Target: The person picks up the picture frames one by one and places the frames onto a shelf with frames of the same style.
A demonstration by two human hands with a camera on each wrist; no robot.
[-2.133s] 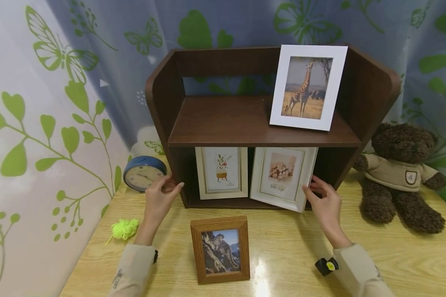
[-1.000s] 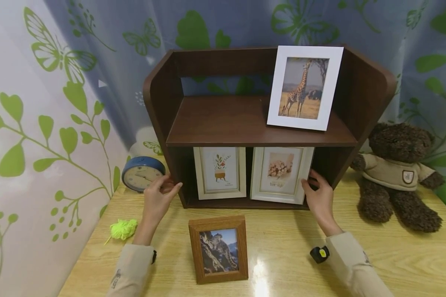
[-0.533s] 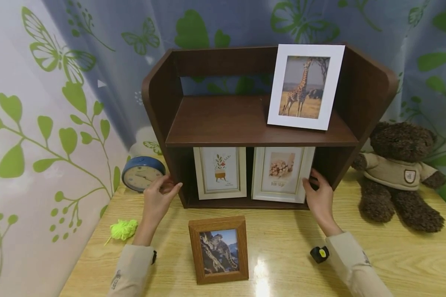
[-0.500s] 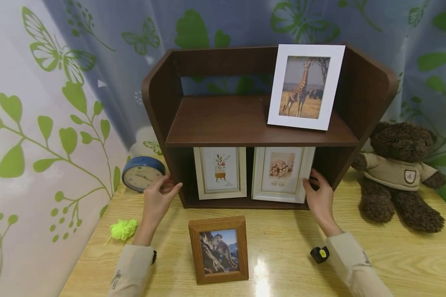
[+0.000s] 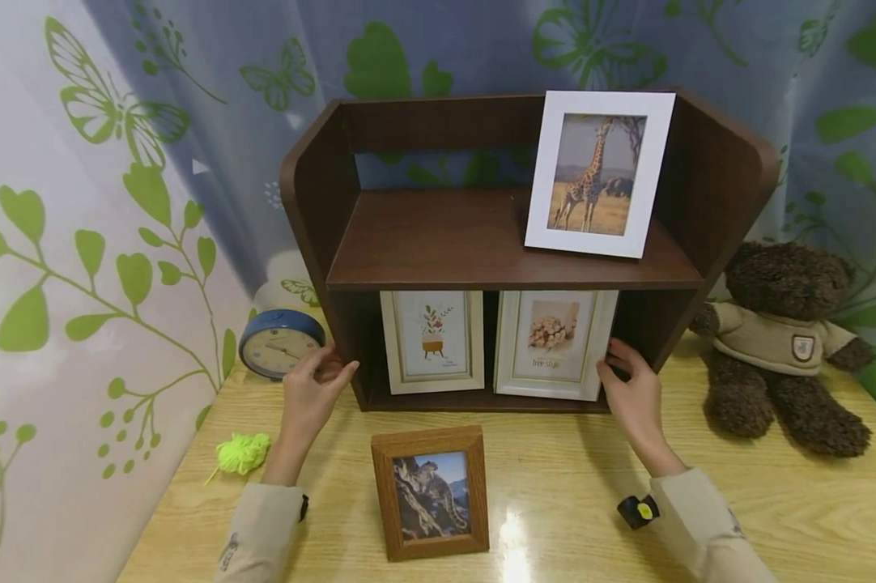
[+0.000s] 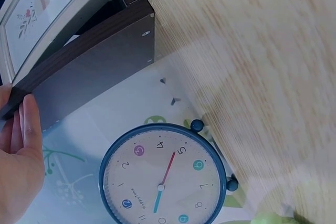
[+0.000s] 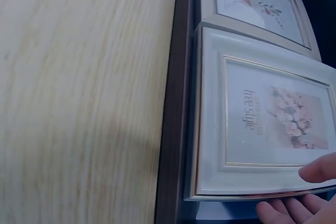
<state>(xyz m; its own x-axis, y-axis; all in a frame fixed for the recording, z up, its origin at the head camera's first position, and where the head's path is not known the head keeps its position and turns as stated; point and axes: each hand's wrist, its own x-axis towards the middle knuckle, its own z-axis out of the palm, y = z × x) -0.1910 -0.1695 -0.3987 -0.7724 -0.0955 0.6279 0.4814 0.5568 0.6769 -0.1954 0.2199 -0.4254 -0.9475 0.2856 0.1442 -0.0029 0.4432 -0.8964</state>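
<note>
In the head view, my left hand (image 5: pixel 312 389) holds the front edge of the dark brown shelf's (image 5: pixel 409 243) left side panel, beside a blue alarm clock (image 5: pixel 281 344). The left wrist view has that hand's fingers (image 6: pixel 32 121) along the panel's outer face. My right hand (image 5: pixel 635 397) is at the right edge of a cream picture frame (image 5: pixel 507 348) marked "free style" in the lower compartment. Its thumb (image 7: pixel 317 170) lies over the frame's front border, and its fingers curl round the side. Left of that frame stands another cream frame (image 5: pixel 477 348) with a potted plant picture.
A white giraffe frame (image 5: pixel 540 174) leans on the upper shelf at right. On the wooden table (image 5: pixel 554 486) stands a brown leopard frame (image 5: pixel 478 486), in front of the shelf. Green yarn (image 5: pixel 243 453) lies at left; a teddy bear (image 5: pixel 773 340) sits at right.
Since the oldest frame, the "free style" frame's right side has gone back into the compartment, lining up with its neighbour. Lately my right hand has drawn back slightly. The left hand has kept still.
</note>
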